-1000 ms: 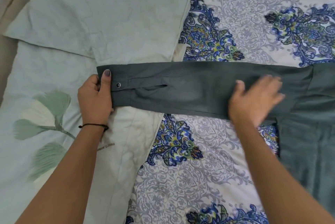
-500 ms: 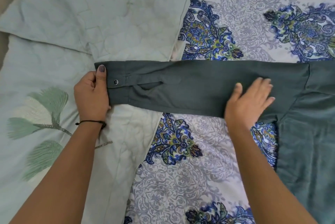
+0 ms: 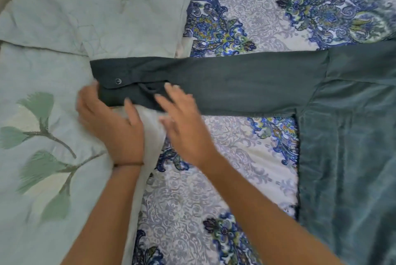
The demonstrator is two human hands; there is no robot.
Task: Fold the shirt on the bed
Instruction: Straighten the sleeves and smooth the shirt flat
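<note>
The dark green shirt [image 3: 351, 157] lies flat on the bed at the right. Its long sleeve [image 3: 246, 86] stretches straight out to the left, and the buttoned cuff [image 3: 107, 76] rests on a pale quilt. My left hand [image 3: 109, 123] hovers at the cuff's lower left corner with its fingers apart, and its thumb touches the cuff's lower edge. My right hand [image 3: 182, 121] is spread just right of it, fingertips on the sleeve's slit near the cuff. Both hands are blurred by motion. Neither one grips cloth.
A pale green quilt [image 3: 42, 157] with a leaf print covers the left side, with a matching pillow [image 3: 102, 7] above it. The blue floral bed sheet [image 3: 214, 189] fills the middle and top right. The bed's edge shows at the top left corner.
My right hand has slid left along the sleeve from near the shoulder to the cuff. My left hand has let go of the cuff's end and dropped to its lower edge.
</note>
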